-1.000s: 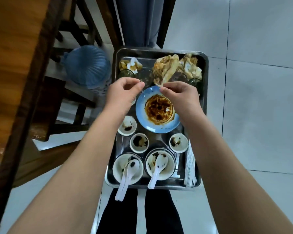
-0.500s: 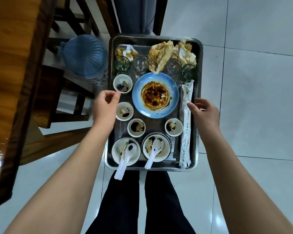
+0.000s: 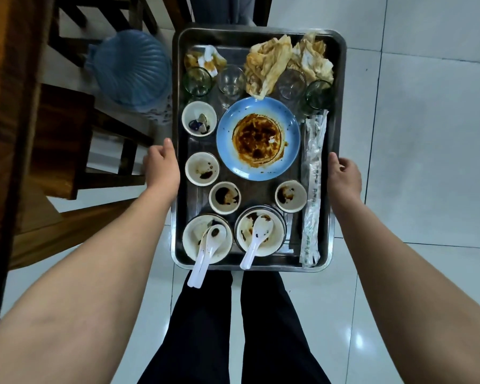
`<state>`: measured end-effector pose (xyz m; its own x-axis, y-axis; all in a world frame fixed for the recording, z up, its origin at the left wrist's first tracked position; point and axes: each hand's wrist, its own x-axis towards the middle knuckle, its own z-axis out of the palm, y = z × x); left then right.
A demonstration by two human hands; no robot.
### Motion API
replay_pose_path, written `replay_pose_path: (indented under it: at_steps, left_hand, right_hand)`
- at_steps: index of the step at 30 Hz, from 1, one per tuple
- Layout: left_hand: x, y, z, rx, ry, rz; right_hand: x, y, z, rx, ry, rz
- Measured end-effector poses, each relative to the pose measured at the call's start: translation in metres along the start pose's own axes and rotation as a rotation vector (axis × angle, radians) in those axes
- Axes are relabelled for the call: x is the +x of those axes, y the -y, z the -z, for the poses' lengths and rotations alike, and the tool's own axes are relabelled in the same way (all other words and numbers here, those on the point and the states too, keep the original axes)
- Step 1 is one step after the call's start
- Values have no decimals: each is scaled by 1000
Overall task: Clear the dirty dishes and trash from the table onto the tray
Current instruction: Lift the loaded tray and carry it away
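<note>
left hand [image 3: 161, 165], right hand [image 3: 344, 176] now grip tray [image 3: 261, 33]

Six bowls [image 3: 202, 169], four glasses [image 3: 231, 81], one plate [image 3: 258, 138].

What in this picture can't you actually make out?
All in the head view:
- Whether the left hand and right hand grip the tray: fingers are blurred or tucked at its rim.
- What the tray rests on: the tray itself hides it.
- Whether the table is cleared: the left edge cuts it off.
- The print on the chopstick wrapper: too small.
</note>
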<state>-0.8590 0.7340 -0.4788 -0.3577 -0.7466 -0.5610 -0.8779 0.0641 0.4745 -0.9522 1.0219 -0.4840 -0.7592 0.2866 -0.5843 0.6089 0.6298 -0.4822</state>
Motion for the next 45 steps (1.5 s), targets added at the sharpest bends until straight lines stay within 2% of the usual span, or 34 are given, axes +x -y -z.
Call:
replay_pose_path:
  at_steps: [10,16,21,29,38,45]
  left_hand:
    - [26,8,-18,42,65,54]
    - [27,11,-22,-9,105,42]
    - [24,11,-27,-71,70,55]
    - [25,8,-20,7,39,-37]
    - [-3,28,-13,4,33,7]
    - [-35,32,6,27,54,-58]
  right_hand:
    - [22,-5,-10,87,-50,-16]
    - [22,-8,-13,77,-23,67]
    - [21,-6,-14,47,-40,62]
    - [12,-15,-17,18,-58,57]
    - [-15,-39,-8,1,-87,16]
    - [-50,-55,12,12,-118,-26]
